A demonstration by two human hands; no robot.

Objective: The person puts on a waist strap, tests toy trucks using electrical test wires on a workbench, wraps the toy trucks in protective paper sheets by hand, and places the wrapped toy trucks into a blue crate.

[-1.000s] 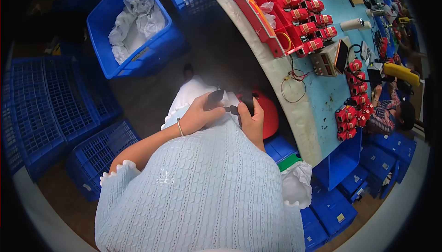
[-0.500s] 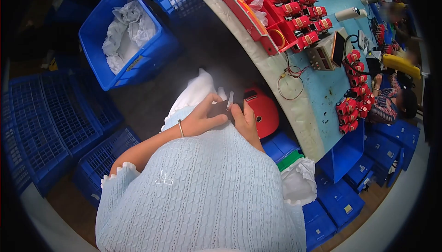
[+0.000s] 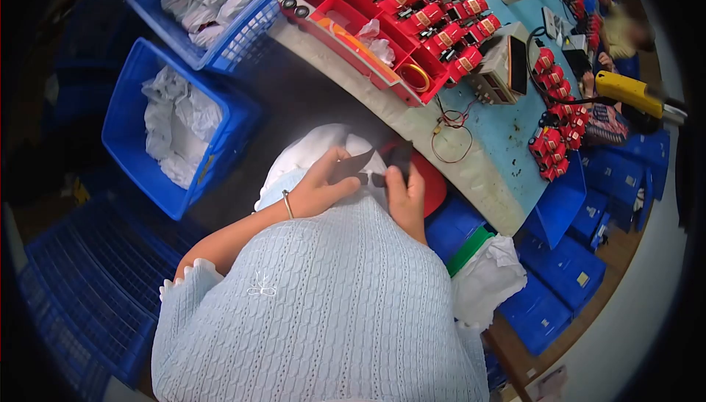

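Above my lap, my left hand (image 3: 327,185) pinches a dark, flat, sheet-like piece (image 3: 353,164) between thumb and fingers. My right hand (image 3: 405,195), a short way to the right, is closed on a second dark piece (image 3: 399,156), which sticks up past the fingertips. A narrow gap shows between the two dark pieces at the thumbs. What they are made of, I cannot tell. Behind my right hand is a red rounded object (image 3: 434,185), partly hidden by it. White cloth (image 3: 312,145) lies over my lap just beyond my left hand.
To the right, a blue-topped workbench (image 3: 507,137) carries rows of red toy trucks (image 3: 441,38), a red divided tray (image 3: 346,31), a power supply (image 3: 500,71) and loose wires (image 3: 450,134). Blue crates (image 3: 158,170) with white bags stand at left. Co-workers sit across the bench.
My hands have moved slightly apart, and the dark pieces show more clearly. The white strip between my fingers no longer shows. My view has turned, shifting the bench and crates.
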